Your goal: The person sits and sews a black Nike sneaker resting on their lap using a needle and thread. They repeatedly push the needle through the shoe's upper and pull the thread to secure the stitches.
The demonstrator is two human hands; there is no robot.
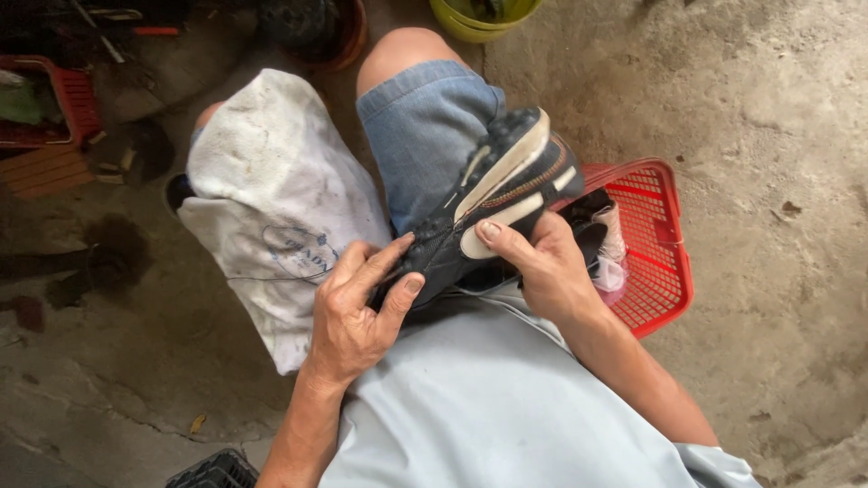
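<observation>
The pale blue shirt (488, 407) of the person fills the lower edge of the view, and just above it both hands work on a black shoe (488, 203) with white stripes. The right hand (551, 271) is closed around the heel part of the shoe, thumb pressed on the white stripe, probably to keep it steady over the lap. The left hand (357, 307) is half closed, its fingers pinching the dark front part of the shoe; a thin thread seems to run from there. A dirty white cloth (271, 199) covers the left knee. A red basket (665, 258) stands on the concrete floor (768, 136) beside the right leg.
</observation>
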